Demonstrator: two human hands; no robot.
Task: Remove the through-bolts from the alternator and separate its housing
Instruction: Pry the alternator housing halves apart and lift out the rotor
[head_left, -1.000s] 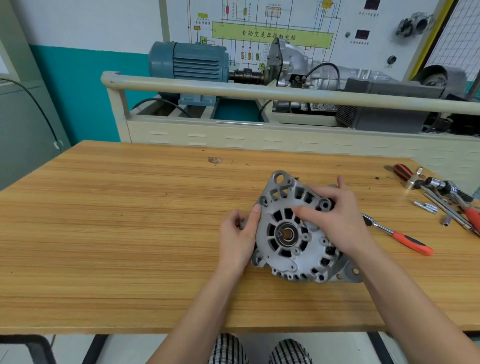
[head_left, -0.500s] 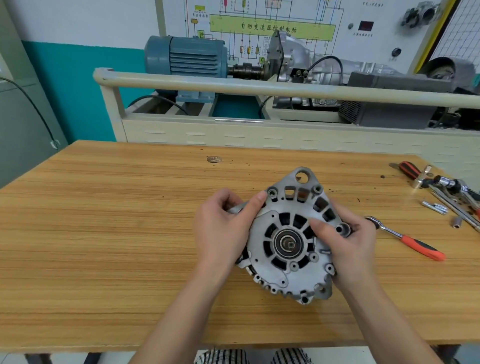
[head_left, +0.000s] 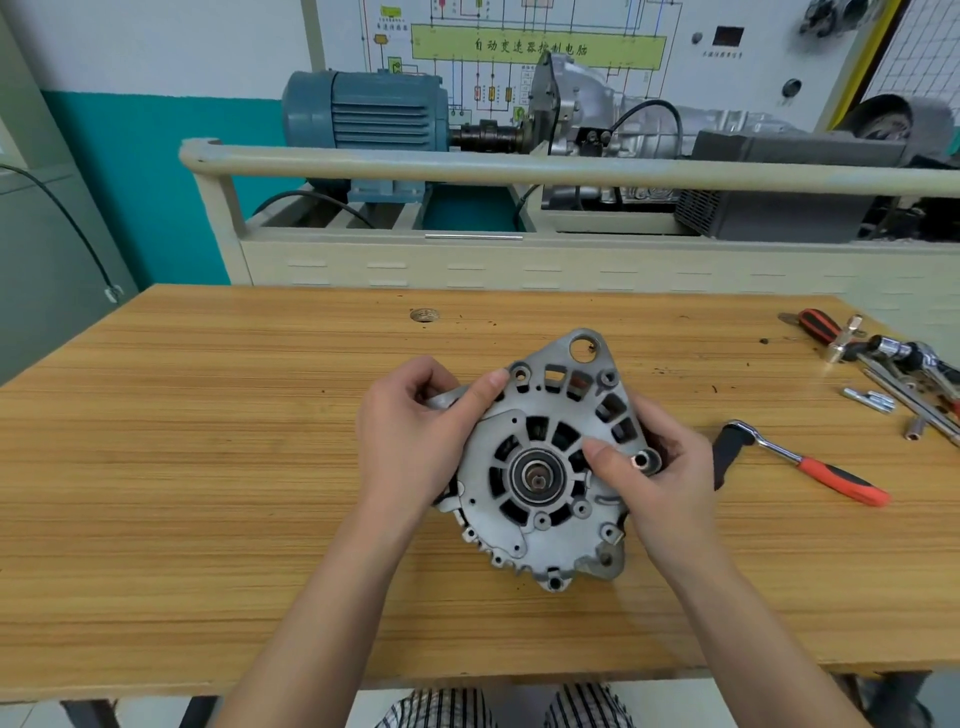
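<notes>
- The left hand (head_left: 415, 441) grips the upper left rim of the alternator (head_left: 545, 467), thumb laid across the housing face and fingers curled behind a mounting ear.
- The right hand (head_left: 660, 467) grips the alternator's right side, thumb pressed on the face near the centre bearing and fingers wrapped round the back edge beside a bolt boss.
- The alternator is held between both hands with its slotted end-frame tilted up toward the camera; whether its lower edge rests on the counter (head_left: 208, 467) or hangs just above cannot be told.
- Several bolt bosses around the alternator's rim look like open holes, so the through-bolts are probably already out; this is a judgement, since the holes are small.
- No gap shows between the housing halves, so the separating seems to be the step left, and the two-handed grip suits pulling or wriggling them apart.
- Right of the alternator a ratchet wrench (head_left: 810, 465) with an orange-red handle lies on the counter.
- Further right of the alternator, at the counter's far corner, lie more tools (head_left: 904, 364) and small metal pieces (head_left: 870, 400) that may be removed bolts or sockets.
</notes>
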